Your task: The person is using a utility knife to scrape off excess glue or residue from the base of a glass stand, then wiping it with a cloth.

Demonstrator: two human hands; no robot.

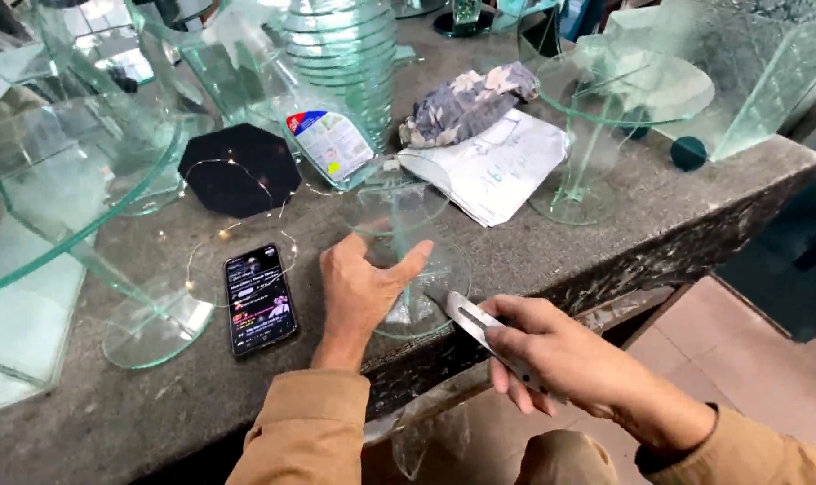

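Glass fills most of this grey stone worktop (606,242). Near its front edge stands a small clear glass stand (403,260), a round top on a stem over a round base. The left hand (363,292) rests against the stand from its nine o'clock side, fingers (408,265) spread and half open, thumb and forefinger touching the stem and base without closing fully round it. The right hand (552,355) is curled shut on a flat metal blade (480,328), whose tip points toward ten o'clock and meets the rim of the stand's base at about four o'clock.

At nine o'clock from the left hand lies a black phone (260,298) with its screen lit, and beyond it a thin wire of tiny lights (237,193) loops across a black octagonal pad (240,169). At twelve o'clock from the stand lies a spray bottle (323,135), with a crumpled cloth (466,103) and a sheet of paper (498,166) toward one o'clock. A taller glass stand (606,117) rises at two o'clock, and a large one (75,207) at nine o'clock.
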